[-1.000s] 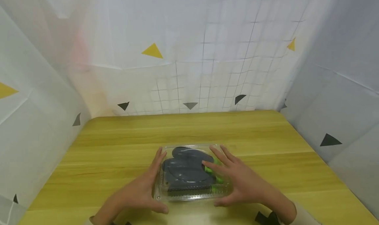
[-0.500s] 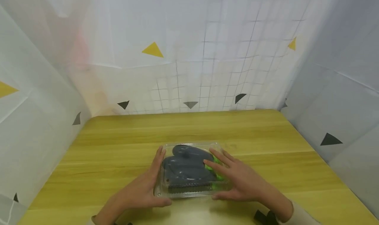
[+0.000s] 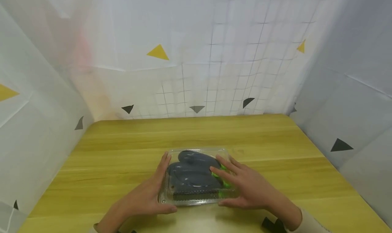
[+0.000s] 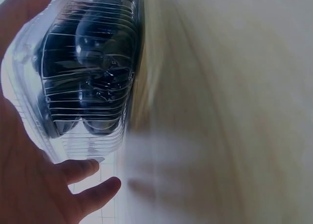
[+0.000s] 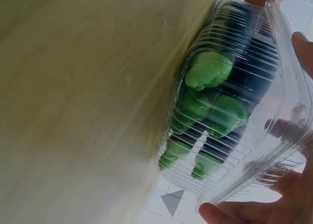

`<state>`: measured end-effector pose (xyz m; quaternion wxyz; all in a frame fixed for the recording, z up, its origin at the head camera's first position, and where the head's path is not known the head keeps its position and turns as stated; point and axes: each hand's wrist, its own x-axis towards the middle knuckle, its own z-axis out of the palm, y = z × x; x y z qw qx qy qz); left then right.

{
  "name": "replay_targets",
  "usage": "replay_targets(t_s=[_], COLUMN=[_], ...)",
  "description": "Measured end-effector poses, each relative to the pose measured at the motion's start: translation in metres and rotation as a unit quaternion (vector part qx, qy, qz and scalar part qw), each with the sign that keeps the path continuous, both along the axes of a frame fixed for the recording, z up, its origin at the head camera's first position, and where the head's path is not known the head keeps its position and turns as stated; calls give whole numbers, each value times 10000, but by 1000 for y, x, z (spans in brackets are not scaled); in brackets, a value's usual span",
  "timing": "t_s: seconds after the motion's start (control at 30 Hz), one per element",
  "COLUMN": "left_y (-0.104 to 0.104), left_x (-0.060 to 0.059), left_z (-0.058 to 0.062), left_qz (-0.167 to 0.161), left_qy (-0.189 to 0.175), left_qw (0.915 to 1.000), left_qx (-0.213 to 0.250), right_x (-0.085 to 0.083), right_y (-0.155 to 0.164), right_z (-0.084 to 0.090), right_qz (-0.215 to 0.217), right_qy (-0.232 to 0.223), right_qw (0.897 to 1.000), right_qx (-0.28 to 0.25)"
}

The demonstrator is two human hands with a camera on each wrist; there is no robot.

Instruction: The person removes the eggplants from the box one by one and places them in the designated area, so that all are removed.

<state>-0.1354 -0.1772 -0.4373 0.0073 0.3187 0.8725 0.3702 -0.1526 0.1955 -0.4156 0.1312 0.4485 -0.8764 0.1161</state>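
Note:
A clear plastic clamshell box (image 3: 193, 203) lies low at the tabletop, its lid down. Inside are several dark eggplants (image 3: 193, 173), their green caps (image 5: 209, 71) toward the right end. My left hand (image 3: 147, 195) grips the left end, thumb along the front edge and fingers up the side toward the back. On the opposite end my right hand (image 3: 248, 183) holds the box, its thumb at the front corner and two fingers lying over the lid. In the left wrist view the box's ribbed wall (image 4: 93, 101) shows beside the left palm.
The wooden table (image 3: 196, 132) extends behind and to both sides of the box. White sheets with yellow and dark triangles form a back wall (image 3: 128, 86) and side walls around it. A dark strap (image 3: 269, 224) sits by the right sleeve.
Both thumbs have drawn in toward the box's front edge, and the box has shifted very slightly. Over the last half second hands and box have hardly moved.

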Motion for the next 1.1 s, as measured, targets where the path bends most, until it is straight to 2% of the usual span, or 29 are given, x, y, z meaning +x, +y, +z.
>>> replay_targets(t_s=[0.53,1.1], left_y=[-1,-1], left_x=[1,1], left_z=[1,3], left_qz=[73,221], left_qy=[-63,-241], left_qw=[9998,9990], left_qx=[-195,-303], right_x=[3,10], right_y=[1,-4], right_z=[2,9], right_qz=[140,307], right_qy=[281,1002], right_qw=[9993,9913], right_qx=[216,799])
